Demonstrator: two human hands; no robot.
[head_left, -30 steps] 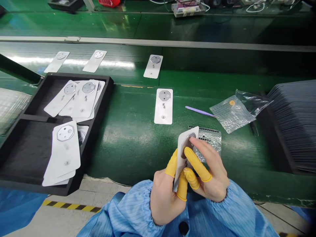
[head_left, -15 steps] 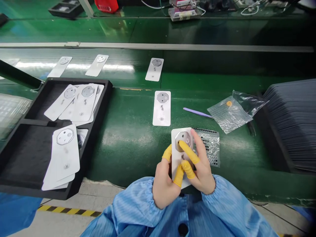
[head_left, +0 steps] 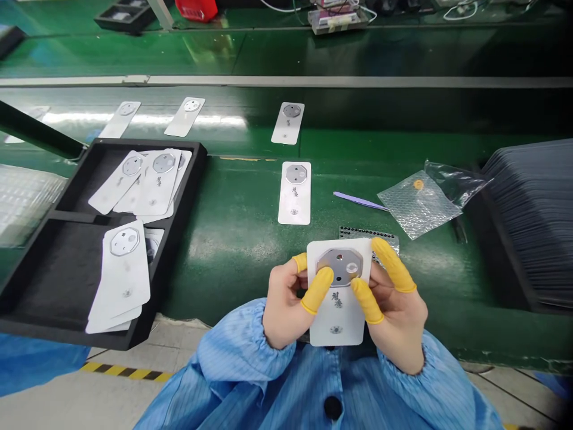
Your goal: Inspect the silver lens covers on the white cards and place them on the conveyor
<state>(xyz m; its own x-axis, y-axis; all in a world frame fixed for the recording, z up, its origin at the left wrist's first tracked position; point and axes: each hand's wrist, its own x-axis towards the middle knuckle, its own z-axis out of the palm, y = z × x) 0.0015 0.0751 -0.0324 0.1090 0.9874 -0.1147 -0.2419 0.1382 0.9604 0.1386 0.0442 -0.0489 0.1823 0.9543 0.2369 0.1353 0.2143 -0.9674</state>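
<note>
A white rectangular panel [head_left: 336, 316] with a grey octagonal plate near its top is held upright before me. My left hand [head_left: 290, 301] grips its left side, the yellow-cotted thumb lying on the front face. On the right edge my right hand [head_left: 394, 307] pinches it, thumb on the front and a yellow-cotted index finger at the top corner. Behind the panel lies a clear sheet of small black dots [head_left: 367, 233], partly hidden. Farther off, another white panel [head_left: 294, 200] rests flat, and purple tweezers [head_left: 360, 200] lie to its right.
At left a black two-part tray [head_left: 40, 275] holds several panels [head_left: 123, 275]. More panels [head_left: 287, 123] lie on the green conveyor behind. A bubble-wrap bag [head_left: 418, 203] with an orange ring is at right, beside a black bin of stacked grey sheets [head_left: 532, 221].
The panel has been raised and tilted toward me. My right index finger has moved from the octagonal plate to the top right corner, and both thumbs now press the front.
</note>
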